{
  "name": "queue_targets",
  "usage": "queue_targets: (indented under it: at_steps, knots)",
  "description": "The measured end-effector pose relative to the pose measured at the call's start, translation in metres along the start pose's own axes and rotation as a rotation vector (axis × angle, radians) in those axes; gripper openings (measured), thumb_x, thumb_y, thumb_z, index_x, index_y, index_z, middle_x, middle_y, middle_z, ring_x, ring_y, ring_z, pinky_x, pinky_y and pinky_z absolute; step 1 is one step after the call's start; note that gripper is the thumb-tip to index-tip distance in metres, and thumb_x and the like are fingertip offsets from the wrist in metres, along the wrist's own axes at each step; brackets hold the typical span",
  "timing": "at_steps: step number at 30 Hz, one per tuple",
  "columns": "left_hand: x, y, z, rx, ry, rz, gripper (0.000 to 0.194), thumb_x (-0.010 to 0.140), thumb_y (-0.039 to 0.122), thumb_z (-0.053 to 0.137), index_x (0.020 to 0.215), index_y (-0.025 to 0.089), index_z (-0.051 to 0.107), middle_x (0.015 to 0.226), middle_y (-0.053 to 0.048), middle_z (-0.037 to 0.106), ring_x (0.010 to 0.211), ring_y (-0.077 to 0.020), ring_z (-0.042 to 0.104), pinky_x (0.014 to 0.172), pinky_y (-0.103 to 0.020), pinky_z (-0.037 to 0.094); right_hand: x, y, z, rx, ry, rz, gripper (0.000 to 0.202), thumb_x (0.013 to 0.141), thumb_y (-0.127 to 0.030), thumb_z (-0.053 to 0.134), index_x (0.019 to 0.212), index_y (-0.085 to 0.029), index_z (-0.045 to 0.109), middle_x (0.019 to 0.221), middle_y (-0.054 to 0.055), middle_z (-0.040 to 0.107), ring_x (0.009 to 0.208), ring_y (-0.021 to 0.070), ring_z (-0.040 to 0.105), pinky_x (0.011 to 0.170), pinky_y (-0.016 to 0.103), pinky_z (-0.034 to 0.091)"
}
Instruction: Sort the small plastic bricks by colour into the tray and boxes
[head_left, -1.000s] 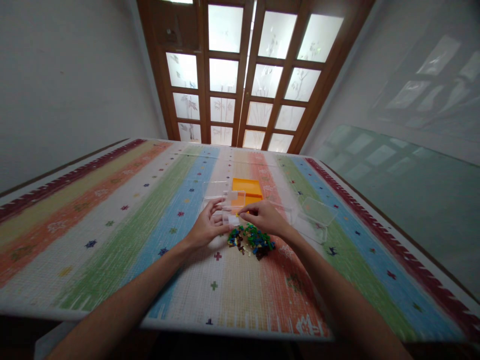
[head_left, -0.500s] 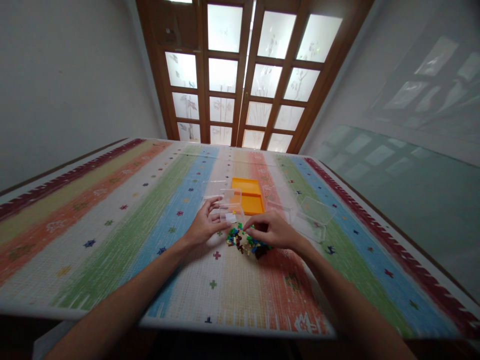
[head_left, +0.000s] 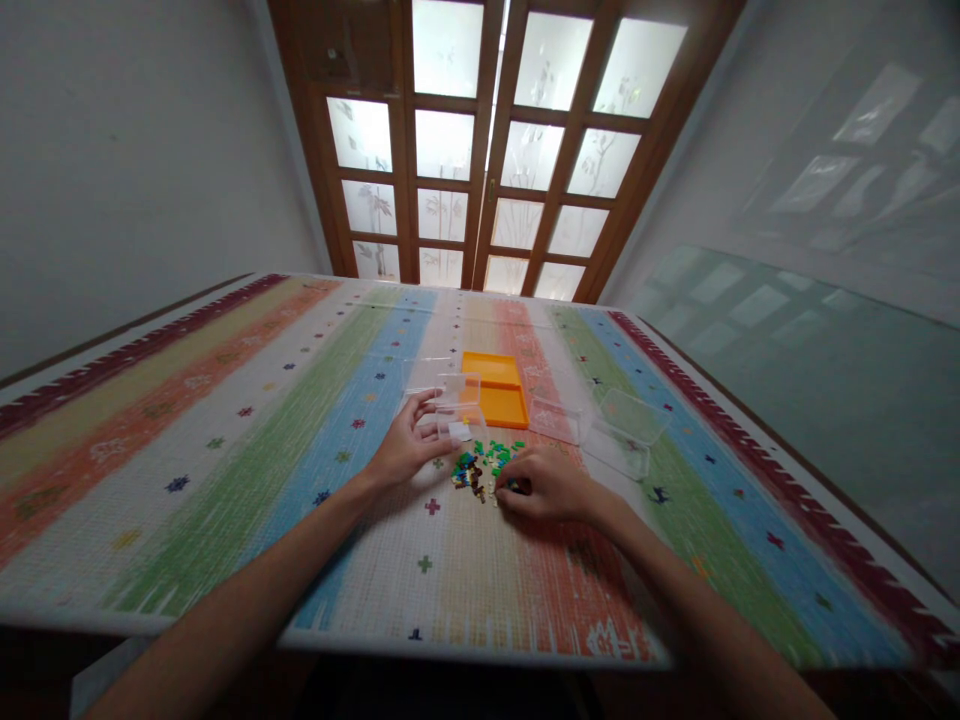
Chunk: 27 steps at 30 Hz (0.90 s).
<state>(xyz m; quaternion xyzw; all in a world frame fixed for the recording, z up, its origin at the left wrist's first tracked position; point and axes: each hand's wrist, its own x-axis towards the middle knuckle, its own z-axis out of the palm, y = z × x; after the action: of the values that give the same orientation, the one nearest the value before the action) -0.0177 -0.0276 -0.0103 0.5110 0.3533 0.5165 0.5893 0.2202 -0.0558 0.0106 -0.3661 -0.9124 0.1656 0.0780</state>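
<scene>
A pile of small toy building bricks [head_left: 469, 470], green, blue, brown, tan and yellow, lies on the striped tablecloth. My left hand [head_left: 409, 440] curls its fingers around the left side of a clear plastic box [head_left: 472, 418], whose lid stands open behind. Inside this box I see a little yellow and a white patch. My right hand [head_left: 544, 483] is down at the right part of the pile, thumb and index finger pinched together. What lies between those fingertips is too small to tell, and the hand covers some bricks.
Beyond the pile an orange case [head_left: 504, 404] lies open. To the right are a clear box [head_left: 555, 420] and another open clear box [head_left: 616, 450]. The striped tablecloth [head_left: 382, 590] covers the table, which reaches toward glazed wooden doors [head_left: 480, 200].
My right hand has moved slightly down and toward me, uncovering green bricks at the back of the pile. My left hand stays at the clear box.
</scene>
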Motion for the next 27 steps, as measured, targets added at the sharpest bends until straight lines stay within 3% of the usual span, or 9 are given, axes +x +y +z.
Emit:
queue_targets:
  at_steps: [5,9,19,27]
  knots:
    - [0.0,0.0,0.0,0.01,0.003,-0.007,0.071,0.061,0.015,0.086,0.124,0.024,0.054,0.116,-0.007,0.059,0.095,-0.0206,0.068,0.092,-0.044,0.057,0.002,-0.004,0.004,0.037,0.03,-0.01,0.023,0.086,-0.019,0.058,0.098,-0.02,0.078,0.078,0.005,0.075,0.068,0.0146,0.063,0.066,0.024,0.04]
    - [0.0,0.002,0.001,0.016,0.002,-0.013,0.072,0.06,0.016,0.086,0.124,0.023,0.053,0.117,-0.007,0.059,0.094,-0.0192,0.068,0.093,-0.043,0.056,0.007,-0.004,0.009,-0.001,0.015,0.002,0.018,0.088,-0.022,0.06,0.092,-0.02,0.078,0.078,0.005,0.075,0.067,0.0145,0.063,0.064,0.024,0.038]
    - [0.0,0.0,-0.002,0.039,-0.017,0.01,0.072,0.062,0.017,0.085,0.126,0.023,0.052,0.117,-0.008,0.059,0.095,-0.019,0.067,0.092,-0.041,0.056,0.015,-0.016,0.003,-0.026,-0.045,0.07,0.018,0.084,-0.013,0.06,0.087,-0.017,0.076,0.078,0.005,0.074,0.067,0.0138,0.061,0.062,0.023,0.035]
    - [0.0,0.002,0.001,0.041,-0.011,-0.019,0.076,0.06,0.019,0.087,0.127,0.023,0.051,0.122,-0.009,0.058,0.098,-0.0207,0.068,0.094,-0.044,0.057,0.012,-0.009,-0.019,0.083,0.125,0.114,0.014,0.085,-0.019,0.06,0.089,-0.016,0.074,0.067,0.001,0.066,0.059,0.0104,0.054,0.059,0.021,0.033]
